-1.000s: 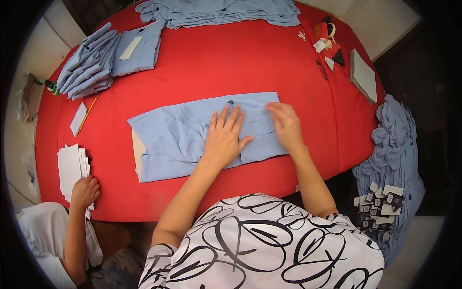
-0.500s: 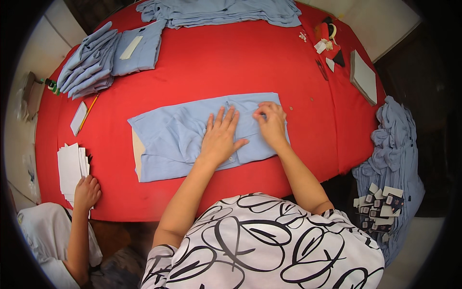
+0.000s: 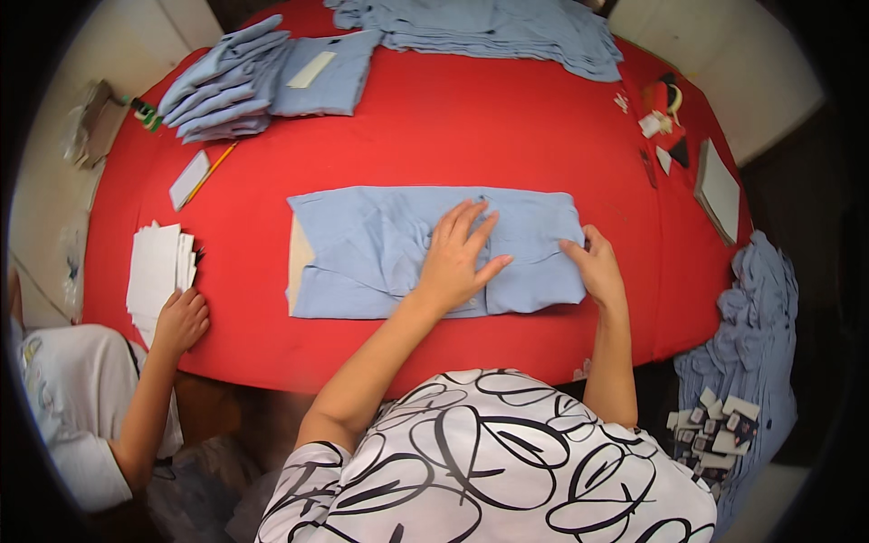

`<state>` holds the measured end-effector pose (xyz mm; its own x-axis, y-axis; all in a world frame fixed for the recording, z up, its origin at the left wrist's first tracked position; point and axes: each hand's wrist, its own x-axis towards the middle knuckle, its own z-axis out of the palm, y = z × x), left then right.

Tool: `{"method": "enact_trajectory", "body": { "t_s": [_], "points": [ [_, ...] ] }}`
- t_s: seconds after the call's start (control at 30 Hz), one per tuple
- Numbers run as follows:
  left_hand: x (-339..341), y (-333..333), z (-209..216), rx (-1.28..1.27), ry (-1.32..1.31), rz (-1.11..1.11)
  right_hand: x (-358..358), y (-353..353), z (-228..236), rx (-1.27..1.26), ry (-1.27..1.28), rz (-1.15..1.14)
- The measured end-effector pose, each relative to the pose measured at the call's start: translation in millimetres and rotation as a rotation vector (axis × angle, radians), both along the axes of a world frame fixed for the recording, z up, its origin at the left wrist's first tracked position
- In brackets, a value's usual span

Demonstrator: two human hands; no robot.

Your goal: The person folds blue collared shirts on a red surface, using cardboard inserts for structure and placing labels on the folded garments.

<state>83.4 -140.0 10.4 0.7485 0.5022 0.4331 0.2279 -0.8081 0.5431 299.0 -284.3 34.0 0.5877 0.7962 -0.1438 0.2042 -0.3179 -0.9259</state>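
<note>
A light blue shirt (image 3: 380,240), folded into a long flat piece, lies in front of me. Some cream board or paper (image 3: 300,249) shows past its left end. My left hand (image 3: 460,253) rests across the middle of the shirt, palm down with its fingers apart. At the right end, my right hand (image 3: 599,264) takes the shirt's edge, its thumb over the cloth and its other fingers curled at the outer side. What lies under those fingers is hidden.
A red cloth covers the table (image 3: 434,127). Folded blue shirts (image 3: 226,86) are stacked far left, and more blue garments (image 3: 498,36) lie at the back. Another person's hand (image 3: 184,317) touches white sheets (image 3: 156,271). Blue clothing with tags (image 3: 747,326) hangs at right.
My right hand has gone from the top of the shirt to its right edge. My left hand's fingers have spread and lifted slightly. The whole view has shifted.
</note>
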Motion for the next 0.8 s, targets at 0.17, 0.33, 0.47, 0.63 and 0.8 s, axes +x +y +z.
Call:
{"method": "enact_trajectory", "body": {
  "t_s": [0.17, 0.33, 0.47, 0.63, 0.8],
  "points": [
    [-34.0, -1.9, 46.6, -1.041, -0.463, 0.023, -97.8, 49.1, 64.3, 0.265, 0.062, 0.473],
    [-122.7, 41.2, 102.1, -1.059, -0.551, 0.251, -135.1, 82.1, 82.2, 0.442, 0.523, 0.714],
    [-208.2, 105.9, 49.3, -0.765, -0.185, 0.636, -124.2, 92.9, 37.8, 0.258, 0.407, 0.569],
    [-224.3, 116.5, -6.6, -0.313, 0.251, 0.966, -130.4, 83.0, -11.7, -0.061, 0.440, 0.420],
    [-208.2, 109.3, 2.6, -0.379, 0.258, 0.983, -144.6, 86.1, -23.1, 0.022, 0.339, 0.420]
  ]
}}
